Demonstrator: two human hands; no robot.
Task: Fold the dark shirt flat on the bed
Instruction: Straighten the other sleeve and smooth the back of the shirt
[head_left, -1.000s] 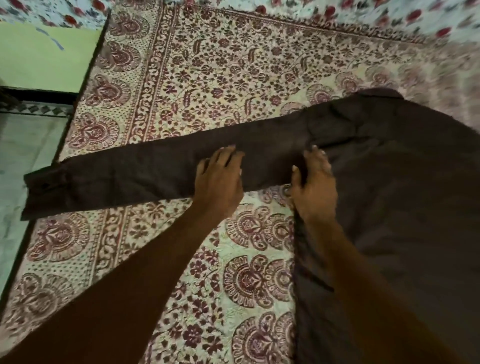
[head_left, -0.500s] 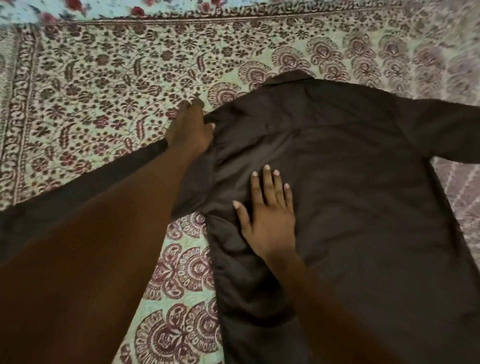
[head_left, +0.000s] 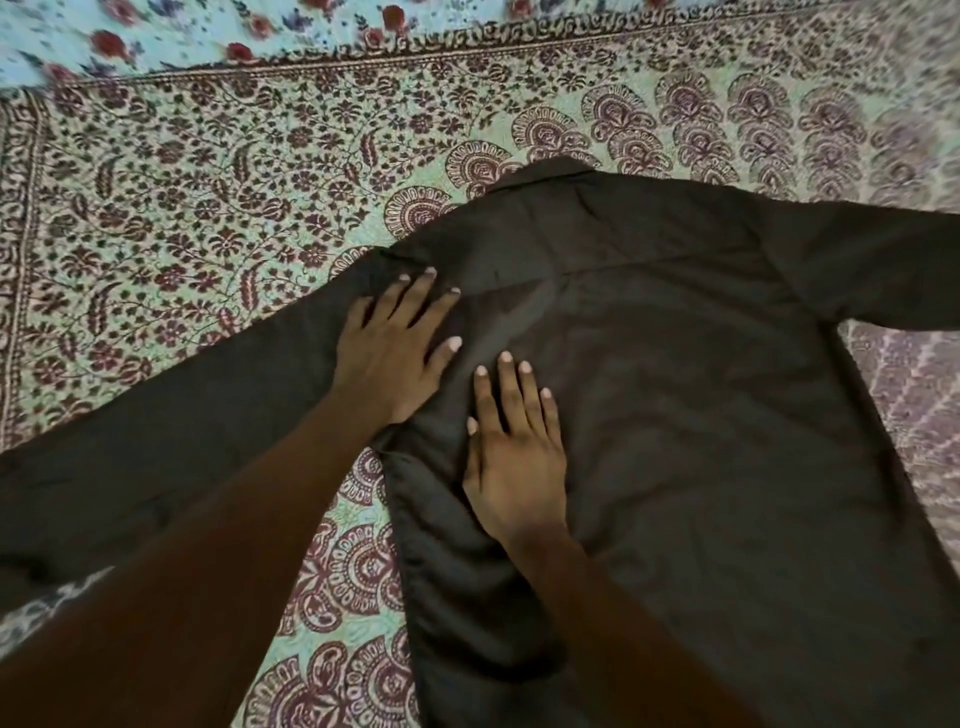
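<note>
Two hands flat, fingers spread: left hand (head_left: 387, 356) at shoulder seam, right hand (head_left: 514, 457) beside it on dark shirt (head_left: 701, 415), mid-bedsheet (head_left: 208, 208). Risk: left side edge stays bunched, crooked fold.

A pale green cotton bedspread (head_left: 218, 218) printed with maroon flowers and paisley fans covers the bed. Beyond its border lies a light blue sheet with red blossoms (head_left: 171, 36).

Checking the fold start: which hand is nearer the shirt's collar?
Left. The left hand lies flat at the shoulder seam, below-left of the collar; the right hand rests lower on the back panel.
</note>
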